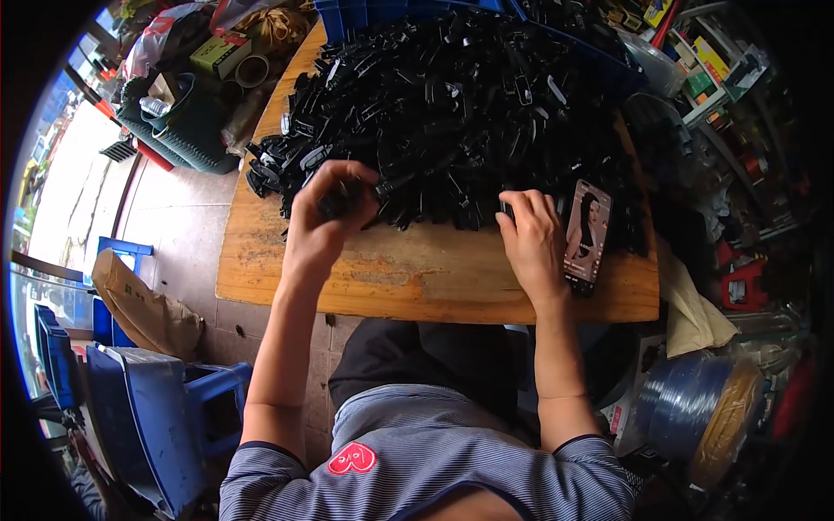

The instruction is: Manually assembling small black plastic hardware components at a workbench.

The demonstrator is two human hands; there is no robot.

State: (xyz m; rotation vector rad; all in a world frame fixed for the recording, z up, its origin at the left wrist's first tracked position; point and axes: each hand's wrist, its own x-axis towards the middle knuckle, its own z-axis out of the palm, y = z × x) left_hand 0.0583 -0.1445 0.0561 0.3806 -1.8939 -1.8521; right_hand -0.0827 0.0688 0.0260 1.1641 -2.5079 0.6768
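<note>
A large heap of small black plastic pieces, some with pale shiny edges, covers the far part of the wooden table. At the heap's near left edge, my left hand is curled around a black plastic piece; its exact kind is hard to make out. My right hand is at the near edge of the heap, thumb and fingers pinched together. Something small and dark shows at those fingertips, too small to name. Just right of that hand a phone with a lit screen leans against the heap.
Blue plastic crates border the heap's far side. A blue plastic stool and a brown sack stand on the floor at left. Bags and boxes crowd the far left. Shelving and a wrapped spool are at right.
</note>
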